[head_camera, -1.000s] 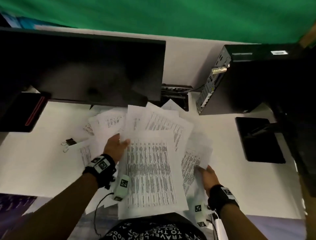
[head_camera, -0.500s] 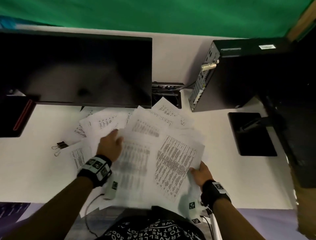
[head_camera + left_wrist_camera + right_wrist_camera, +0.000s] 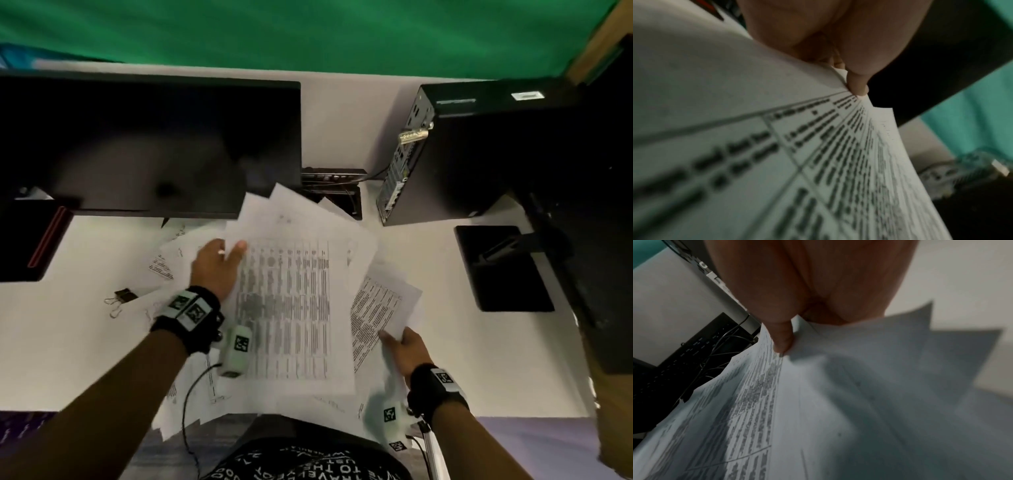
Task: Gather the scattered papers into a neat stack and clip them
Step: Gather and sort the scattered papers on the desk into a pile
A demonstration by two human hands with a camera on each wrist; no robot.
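Several printed sheets (image 3: 291,308) lie fanned and overlapping in front of me on the white desk (image 3: 68,342). My left hand (image 3: 219,263) pinches the far left edge of the top sheets (image 3: 818,146), thumb on top. At the near right my right hand (image 3: 397,342) grips a corner of other sheets (image 3: 838,402), thumb (image 3: 783,339) pressed on the paper. More sheets (image 3: 164,263) lie loose to the left under the monitor. A black binder clip (image 3: 121,296) with wire handles sits on the desk left of the pile, untouched.
A black monitor (image 3: 147,144) stands at the back left, a black computer tower (image 3: 479,154) at the back right. A monitor base plate (image 3: 500,270) lies right of the papers. A cable box (image 3: 335,181) sits behind the pile. A dark red-striped box (image 3: 30,236) is far left.
The left hand moved away from me along the pile's left edge and lifted the top sheets. The right hand drew its sheets toward the near right. The pile now fans out differently.
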